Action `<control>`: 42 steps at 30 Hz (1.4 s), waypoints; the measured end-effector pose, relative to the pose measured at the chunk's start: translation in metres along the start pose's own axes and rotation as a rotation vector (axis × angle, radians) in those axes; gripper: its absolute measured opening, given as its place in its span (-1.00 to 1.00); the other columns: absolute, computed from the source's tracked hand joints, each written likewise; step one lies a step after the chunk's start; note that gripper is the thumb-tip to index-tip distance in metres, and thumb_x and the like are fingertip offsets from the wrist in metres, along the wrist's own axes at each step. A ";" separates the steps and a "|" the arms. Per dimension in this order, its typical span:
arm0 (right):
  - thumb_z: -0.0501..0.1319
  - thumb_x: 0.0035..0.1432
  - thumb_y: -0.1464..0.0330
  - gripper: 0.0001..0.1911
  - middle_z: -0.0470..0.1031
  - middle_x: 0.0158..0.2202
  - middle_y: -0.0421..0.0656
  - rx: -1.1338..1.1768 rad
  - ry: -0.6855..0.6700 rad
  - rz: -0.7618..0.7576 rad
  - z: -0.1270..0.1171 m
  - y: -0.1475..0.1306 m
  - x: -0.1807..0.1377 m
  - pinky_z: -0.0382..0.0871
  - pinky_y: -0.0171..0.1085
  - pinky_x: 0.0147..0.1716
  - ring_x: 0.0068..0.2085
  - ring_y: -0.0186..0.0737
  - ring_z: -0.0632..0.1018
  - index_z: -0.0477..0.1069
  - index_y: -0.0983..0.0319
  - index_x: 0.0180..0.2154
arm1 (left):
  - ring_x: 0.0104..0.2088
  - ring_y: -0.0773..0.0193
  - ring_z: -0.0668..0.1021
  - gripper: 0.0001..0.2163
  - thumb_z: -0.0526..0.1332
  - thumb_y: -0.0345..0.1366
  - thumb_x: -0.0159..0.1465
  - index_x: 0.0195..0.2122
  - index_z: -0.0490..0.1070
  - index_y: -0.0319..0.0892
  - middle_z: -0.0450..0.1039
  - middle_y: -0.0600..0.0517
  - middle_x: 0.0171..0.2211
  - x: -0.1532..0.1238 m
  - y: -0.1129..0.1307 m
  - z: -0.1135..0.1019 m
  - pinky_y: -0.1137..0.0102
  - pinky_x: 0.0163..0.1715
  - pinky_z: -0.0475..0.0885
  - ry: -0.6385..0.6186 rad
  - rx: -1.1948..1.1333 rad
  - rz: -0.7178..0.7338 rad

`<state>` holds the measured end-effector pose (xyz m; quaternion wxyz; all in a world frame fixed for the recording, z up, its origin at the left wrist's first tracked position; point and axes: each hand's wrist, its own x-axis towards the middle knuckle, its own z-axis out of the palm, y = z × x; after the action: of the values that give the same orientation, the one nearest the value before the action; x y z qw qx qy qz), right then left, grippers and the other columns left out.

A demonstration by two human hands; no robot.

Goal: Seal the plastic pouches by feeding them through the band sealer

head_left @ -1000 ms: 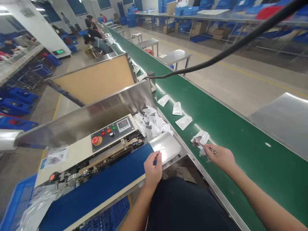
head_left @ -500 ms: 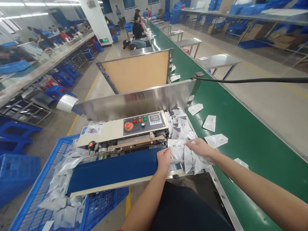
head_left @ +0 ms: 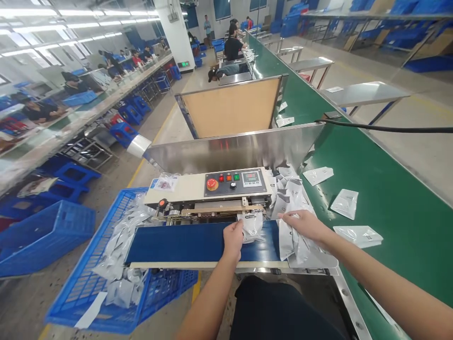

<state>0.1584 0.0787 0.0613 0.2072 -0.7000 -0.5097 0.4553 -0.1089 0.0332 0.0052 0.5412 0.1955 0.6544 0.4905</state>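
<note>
My left hand [head_left: 233, 240] pinches the left edge of a white plastic pouch [head_left: 252, 228] with dark print. That pouch hangs over the blue belt [head_left: 177, 243], its top edge at the sealing slot of a cream band sealer [head_left: 187, 188]. My right hand [head_left: 306, 224] is closed on several more white pouches [head_left: 290, 241] at the belt's right end, its fingertips pinching their top edges. Behind it a heap of loose pouches [head_left: 283, 186] lies against the sealer's right side.
A blue crate [head_left: 120, 222] of pouches stands below the belt's left end. Along the right runs a green conveyor [head_left: 385, 198] with scattered pouches. A metal guard [head_left: 230, 146] rises behind the sealer, and a black cable [head_left: 389, 127] crosses the conveyor. Co-workers sit farther back.
The pouch in my left hand has moved left, away from my right hand, to the sealer's slot. My right hand keeps its pouches. The whole view has shifted.
</note>
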 end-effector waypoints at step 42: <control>0.37 0.17 -0.06 -0.53 0.65 -0.43 -0.06 0.067 0.056 0.054 0.027 -0.014 -0.018 0.40 -0.27 -0.39 -0.37 -0.10 0.60 0.63 0.20 -0.45 | 0.00 -0.03 0.66 -0.52 0.33 0.20 0.34 -0.14 0.66 -0.17 0.66 -0.20 -0.09 -0.023 -0.018 0.014 0.22 -0.03 0.58 0.164 0.066 0.335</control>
<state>0.1267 0.0635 0.0661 0.2325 -0.7185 -0.4692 0.4578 -0.0835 0.0132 0.0030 0.3903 0.2788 0.6703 0.5663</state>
